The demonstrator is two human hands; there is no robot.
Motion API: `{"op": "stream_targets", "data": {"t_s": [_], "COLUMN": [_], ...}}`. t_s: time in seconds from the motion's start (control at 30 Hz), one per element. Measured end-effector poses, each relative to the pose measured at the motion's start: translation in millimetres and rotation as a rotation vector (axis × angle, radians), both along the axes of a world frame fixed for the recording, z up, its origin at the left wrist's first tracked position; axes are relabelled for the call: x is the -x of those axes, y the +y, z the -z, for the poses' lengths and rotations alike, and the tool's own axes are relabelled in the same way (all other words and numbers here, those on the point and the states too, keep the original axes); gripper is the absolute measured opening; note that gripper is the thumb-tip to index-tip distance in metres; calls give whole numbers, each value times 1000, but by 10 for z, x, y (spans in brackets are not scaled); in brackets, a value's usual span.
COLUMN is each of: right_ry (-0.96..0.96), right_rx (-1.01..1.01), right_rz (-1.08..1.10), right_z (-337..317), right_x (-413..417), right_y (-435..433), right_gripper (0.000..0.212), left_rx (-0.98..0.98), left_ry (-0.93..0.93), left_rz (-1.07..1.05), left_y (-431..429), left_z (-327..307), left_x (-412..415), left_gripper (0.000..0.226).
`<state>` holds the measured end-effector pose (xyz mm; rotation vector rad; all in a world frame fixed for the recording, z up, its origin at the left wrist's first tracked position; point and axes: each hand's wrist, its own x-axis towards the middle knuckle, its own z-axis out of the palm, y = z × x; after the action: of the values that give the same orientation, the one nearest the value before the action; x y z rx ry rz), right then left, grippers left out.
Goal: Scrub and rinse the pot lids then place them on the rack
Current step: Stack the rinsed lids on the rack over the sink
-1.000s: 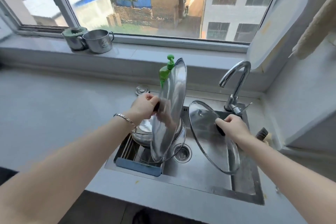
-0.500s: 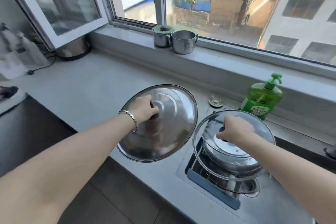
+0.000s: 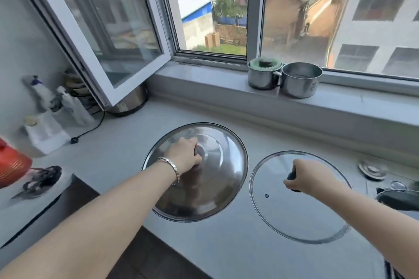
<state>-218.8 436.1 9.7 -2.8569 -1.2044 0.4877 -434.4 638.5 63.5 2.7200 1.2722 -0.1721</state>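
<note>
Left hand (image 3: 184,156) grips steel lid (image 3: 217,190); right hand (image 3: 308,178) grips glass lid (image 3: 294,217).

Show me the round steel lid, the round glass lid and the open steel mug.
round steel lid (image 3: 226,165), head view, dome beside knob
round glass lid (image 3: 283,217), head view, pane below vent hole
open steel mug (image 3: 299,86), head view, outer wall

A home kitchen: grey countertop (image 3: 118,156), steel mugs (image 3: 300,79) on the windowsill (image 3: 204,84), houses outside.
</note>
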Motion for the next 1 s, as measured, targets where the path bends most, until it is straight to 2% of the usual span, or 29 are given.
{"op": "stream_targets", "data": {"t_s": [0.33, 0.6, 0.83, 1.0], "right_ry": [85, 125, 164, 172], "right_rx": [2, -9, 7, 12], "right_rz": [-42, 114, 200, 225], "right_z": [237, 651, 959, 1215], "right_x": [247, 452, 326, 185], "right_y": [2198, 3749, 4553, 4793], "right_gripper": [13, 22, 21, 20], "left_rx": [16, 101, 59, 25], "left_ry": [140, 271, 353, 315], "left_rz": [0, 143, 216, 253], "left_y": [2094, 3720, 4638, 4821], "left_z": [379, 1105, 1653, 1955], "left_x": [-131, -356, -562, -700], "left_gripper": [27, 57, 69, 62]}}
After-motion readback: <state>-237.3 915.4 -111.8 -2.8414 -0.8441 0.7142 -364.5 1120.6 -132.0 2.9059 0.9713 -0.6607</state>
